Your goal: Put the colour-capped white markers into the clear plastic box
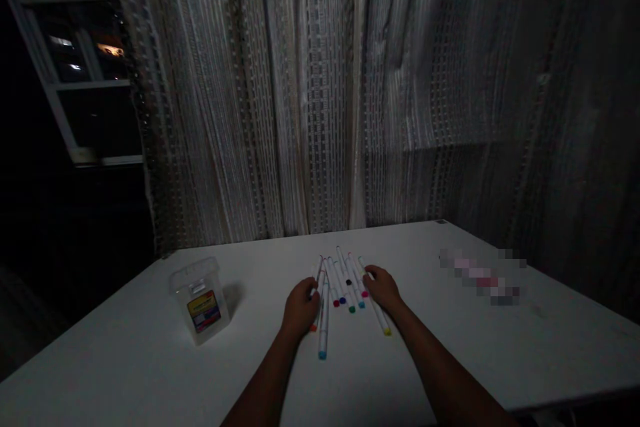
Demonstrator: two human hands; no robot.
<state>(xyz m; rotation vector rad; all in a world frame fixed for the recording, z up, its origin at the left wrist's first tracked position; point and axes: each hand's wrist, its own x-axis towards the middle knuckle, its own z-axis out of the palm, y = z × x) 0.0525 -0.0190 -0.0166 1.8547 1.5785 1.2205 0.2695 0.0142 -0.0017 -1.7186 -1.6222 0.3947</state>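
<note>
Between my two hands, several white markers with coloured ends lie in a loose, fanned group on the white table. My left hand is curled at the group's left side, with its fingers closed against an orange-ended marker that it partly covers. Close beside it, a light-blue-ended marker sticks out towards me. On the right side, my right hand has its thumb and fingers bent around a yellow-ended marker. Dim light hides the exact finger contact. Red, dark blue, green, pink and black ends show in the middle.
A clear plastic container with a yellow and blue label stands at the left. To the right lies a blurred-out, pinkish long object. A patterned curtain hangs behind the table's far edge, and a dark window is at left.
</note>
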